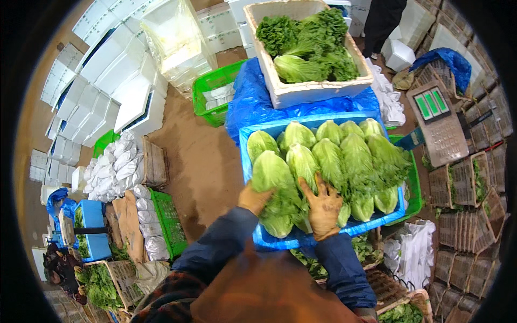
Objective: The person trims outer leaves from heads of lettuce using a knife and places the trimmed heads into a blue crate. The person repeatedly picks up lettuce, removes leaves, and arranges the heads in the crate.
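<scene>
Before me is a crate lined with blue plastic (278, 244), filled with rows of romaine lettuce heads (297, 135). My left hand (255, 198), in a stained yellowish glove, lies against the left side of a large lettuce head (271, 171) near the crate's left edge. Its fingertips are partly lost among the leaves, so its grip is unclear. My right hand (324, 210), gloved likewise, rests with fingers spread on the lettuce in the middle front. Its fingertips touch the lower part of a head (302, 161) there.
Beyond the crate stands a white foam box (323, 95) of leafy lettuce on blue sheeting (252, 89). A weighing scale's display (438, 121) rises at right. Green crates (167, 222), white wrapped bundles (117, 161) and stacked foam boxes (95, 101) stand left. Another person's legs (381, 24) show at back.
</scene>
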`<state>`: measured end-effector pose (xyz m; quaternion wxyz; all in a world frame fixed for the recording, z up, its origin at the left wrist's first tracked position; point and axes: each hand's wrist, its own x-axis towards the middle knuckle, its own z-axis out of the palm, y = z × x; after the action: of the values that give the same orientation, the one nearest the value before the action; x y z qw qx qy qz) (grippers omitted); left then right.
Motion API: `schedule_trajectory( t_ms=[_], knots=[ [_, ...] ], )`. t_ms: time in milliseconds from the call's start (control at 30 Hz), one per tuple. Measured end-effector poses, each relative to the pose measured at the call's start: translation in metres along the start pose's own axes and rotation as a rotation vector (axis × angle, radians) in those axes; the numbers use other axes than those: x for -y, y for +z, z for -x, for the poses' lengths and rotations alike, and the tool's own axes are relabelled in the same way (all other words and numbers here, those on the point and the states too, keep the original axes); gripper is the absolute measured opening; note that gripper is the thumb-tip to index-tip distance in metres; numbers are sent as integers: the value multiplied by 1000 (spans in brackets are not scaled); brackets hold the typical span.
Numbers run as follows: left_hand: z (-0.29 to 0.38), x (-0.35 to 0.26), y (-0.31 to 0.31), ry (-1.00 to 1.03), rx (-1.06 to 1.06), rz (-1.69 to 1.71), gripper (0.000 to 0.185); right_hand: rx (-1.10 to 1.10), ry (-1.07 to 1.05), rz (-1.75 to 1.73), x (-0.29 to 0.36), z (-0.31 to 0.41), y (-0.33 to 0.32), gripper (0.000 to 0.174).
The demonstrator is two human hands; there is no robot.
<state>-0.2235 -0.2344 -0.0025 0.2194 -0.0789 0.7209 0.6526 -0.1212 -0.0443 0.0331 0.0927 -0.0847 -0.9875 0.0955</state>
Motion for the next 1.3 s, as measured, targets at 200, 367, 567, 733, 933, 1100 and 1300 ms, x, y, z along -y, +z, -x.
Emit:
schedule_trajectory(
  t_ms=[200, 367, 567, 733, 933, 1100, 1300],
  knots=[
    [-12, 49, 31, 126, -183, -407, 84, 71, 10, 122, 5, 2, 17, 82],
    [-15, 33, 19, 87, 41, -36, 93, 145, 17, 132, 29, -4, -20, 86],
    [-16, 4, -43, 314, 12, -643, 119, 24, 200, -39, 67, 76, -84, 59],
    [-91, 81, -122, 578, -53, -184, 88, -55, 288, 55, 80, 173, -53, 58],
    [-164, 154, -232, 12, 10, 369, 52, 101, 859, -73, 131, 308, 41, 55],
    [-185, 178, -233, -447, 213, -37, 51, 64, 1458, -1081, 201, 357, 142, 56],
    [-254, 187, -131, -538, 395, -180, 49, -447, 1670, -1882, 236, 305, 259, 56]
  ],
)
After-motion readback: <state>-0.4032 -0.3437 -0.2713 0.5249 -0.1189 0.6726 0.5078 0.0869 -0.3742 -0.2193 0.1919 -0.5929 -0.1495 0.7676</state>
